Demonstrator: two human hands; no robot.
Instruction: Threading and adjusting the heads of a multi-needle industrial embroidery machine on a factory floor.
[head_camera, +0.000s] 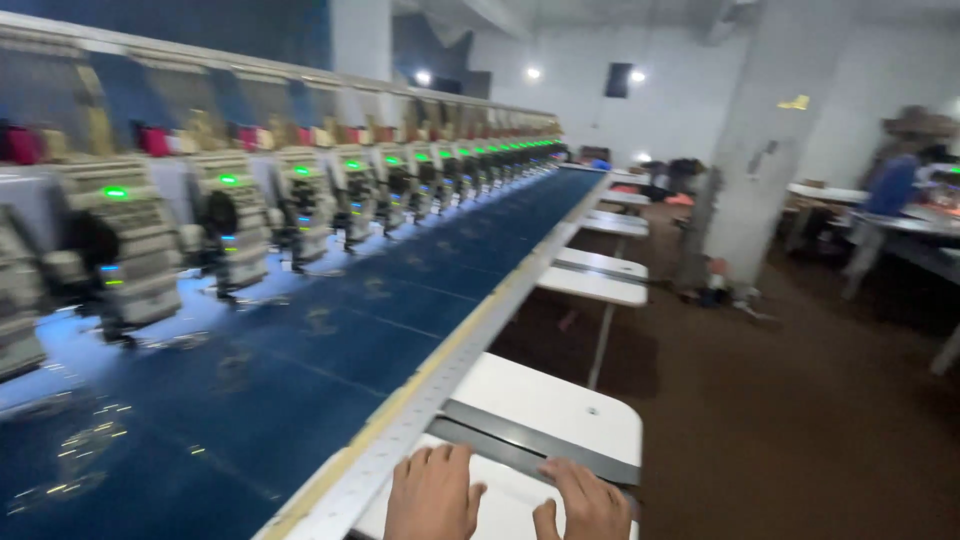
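Both hands lie flat, fingers spread and gripping nothing: the left hand (432, 495) on the white worktop (560, 405), just beside the metal rail (400, 425), the right hand (588, 503) touching a dark strip (530, 442). Blue cloth (330, 340) stretches leftward under the embroidery heads (235, 215).

So both hands are resting on this white table panel (560, 405) with rounded corners, sticking out from the front edge of the long machine bed. It lies flat, and a dark grey strip (530, 445) runs slantwise across it near the front, right at the fingertips. Looks clean and smooth.
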